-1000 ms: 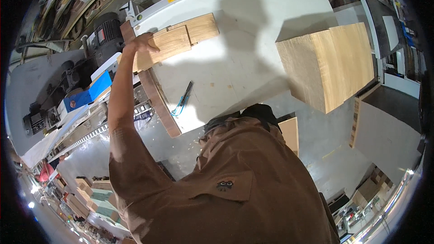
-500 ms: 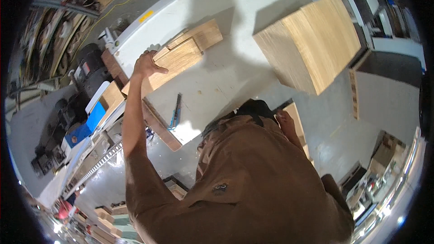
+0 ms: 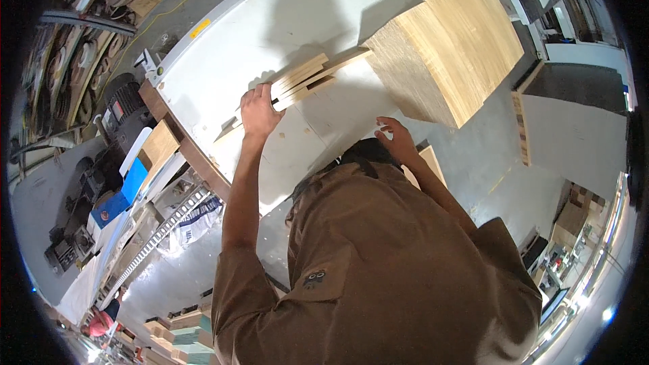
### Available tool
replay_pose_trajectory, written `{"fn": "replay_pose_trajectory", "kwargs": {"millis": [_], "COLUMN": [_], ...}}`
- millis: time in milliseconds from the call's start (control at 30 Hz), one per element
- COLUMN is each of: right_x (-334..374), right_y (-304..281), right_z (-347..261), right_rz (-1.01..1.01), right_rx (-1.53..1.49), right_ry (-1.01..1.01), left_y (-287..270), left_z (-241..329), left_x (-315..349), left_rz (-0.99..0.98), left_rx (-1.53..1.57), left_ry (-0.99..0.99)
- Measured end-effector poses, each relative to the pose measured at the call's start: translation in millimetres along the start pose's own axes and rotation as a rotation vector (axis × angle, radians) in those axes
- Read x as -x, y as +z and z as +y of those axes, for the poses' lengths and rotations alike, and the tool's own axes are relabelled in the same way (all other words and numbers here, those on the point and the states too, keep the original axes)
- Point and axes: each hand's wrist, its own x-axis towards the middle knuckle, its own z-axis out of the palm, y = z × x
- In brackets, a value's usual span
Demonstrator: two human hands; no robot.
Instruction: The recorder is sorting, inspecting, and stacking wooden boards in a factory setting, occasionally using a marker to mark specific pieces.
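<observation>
My left hand (image 3: 260, 111) is closed over the near end of several pale wooden boards (image 3: 301, 76) on the white worktable (image 3: 233, 54). The boards now show mostly their narrow edges, and their ends are staggered. One board's far end reaches the corner of a large stack of wooden panels (image 3: 443, 47) at the right of the table. My right hand (image 3: 399, 140) is in the air at the table's near edge, in front of my waist. Its fingers are curled but apart, with nothing visible in them.
Dark machinery (image 3: 125, 105) and a blue panel (image 3: 135, 179) stand beyond the table's left end. Curved wooden pieces fill a rack (image 3: 88, 23) at the far left. A grey-sided box (image 3: 574, 132) is at the right. Another pale board (image 3: 433, 165) stands beside my right forearm.
The boards have turned from lying flat to standing on edge and shifted right with my left hand. My right hand has risen from beside my hip. The blue-handled tool is no longer visible.
</observation>
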Motion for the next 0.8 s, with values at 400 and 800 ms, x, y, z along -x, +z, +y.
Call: {"fn": "replay_pose_trajectory", "kwargs": {"millis": [400, 800], "right_x": [-60, -139], "right_y": [33, 100], "right_z": [-98, -129], "right_rz": [0.145, 0.035], "right_rx": [0.518, 0.612], "right_ry": [-0.444, -0.705], "left_y": [-14, -56], "left_z": [-10, -93], "left_x": [15, 64], "left_rz": [-0.124, -0.064], "left_rx": [0.022, -0.144], "left_ry": [0.151, -0.151]}}
